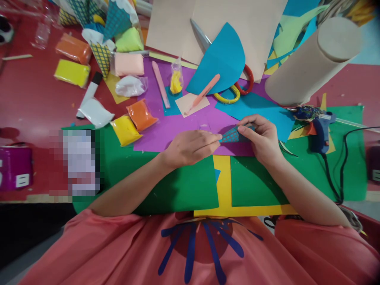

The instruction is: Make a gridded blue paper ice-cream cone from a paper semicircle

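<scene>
Between my two hands is a small blue paper cone (233,135) with a crosshatch pattern, lying on its side in the air over the purple sheet (160,134). Its narrow tip points left and meets the fingertips of my left hand (192,147), which are pressed together there. My right hand (261,136) pinches the wider end between thumb and fingers. Beyond the hands lies a blue paper sector (221,59) on top of scissors (228,95) with red and yellow handles. An orange marker (204,93) rests across the sector and a small peach paper piece (190,103).
A glue gun (320,132) with its cord lies at right, near a large cardboard tube (314,59). Several clay packets (142,114) and patterned cones (102,51) sit at left. Green sheets (184,186) cover the near edge; a blurred phone-like object (81,162) is left.
</scene>
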{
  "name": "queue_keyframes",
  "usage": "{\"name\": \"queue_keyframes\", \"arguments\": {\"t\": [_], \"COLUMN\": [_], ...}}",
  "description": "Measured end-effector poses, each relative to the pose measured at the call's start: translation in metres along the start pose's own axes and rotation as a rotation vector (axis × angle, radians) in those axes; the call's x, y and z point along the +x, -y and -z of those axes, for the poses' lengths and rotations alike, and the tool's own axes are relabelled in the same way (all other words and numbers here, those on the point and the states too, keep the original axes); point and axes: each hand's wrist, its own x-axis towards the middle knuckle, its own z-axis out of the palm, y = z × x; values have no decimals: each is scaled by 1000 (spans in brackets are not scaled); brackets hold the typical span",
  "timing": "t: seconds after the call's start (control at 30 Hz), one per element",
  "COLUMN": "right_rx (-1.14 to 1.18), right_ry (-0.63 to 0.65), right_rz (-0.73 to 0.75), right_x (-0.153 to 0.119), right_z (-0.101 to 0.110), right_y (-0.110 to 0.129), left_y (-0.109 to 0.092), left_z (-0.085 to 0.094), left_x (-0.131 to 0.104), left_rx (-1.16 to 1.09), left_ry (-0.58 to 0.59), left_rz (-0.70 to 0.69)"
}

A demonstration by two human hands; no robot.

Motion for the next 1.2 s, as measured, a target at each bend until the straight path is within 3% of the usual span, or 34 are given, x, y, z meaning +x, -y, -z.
{"name": "queue_keyframes", "arguments": {"t": [0.23,0.4,0.53,0.8,1.0,1.2], "right_rx": [17,-14,10,-2,-79,-164], "right_ry": [-69,-122,-167,-193,-215,-253], "right_rz": [36,72,43,163,174,341], "right_x": [-4,-6,-7,-9,-11,-15], "right_z": [-3,-7,-9,-9,-9,-12], "right_y": [-3,-1,3,2,4,4], "left_y": [-1,-2,-2,-1,-4,-3], "left_z": [-5,-7,-10,-8,-9,-13], "left_x": [4,4,3,6,7,8], "left_rx": [-346,-429,-514,-532,-683,-843], "left_ry": [-110,-151,-186,-139,-137,-203], "left_rz": [368,424,607,695,884,983]}}
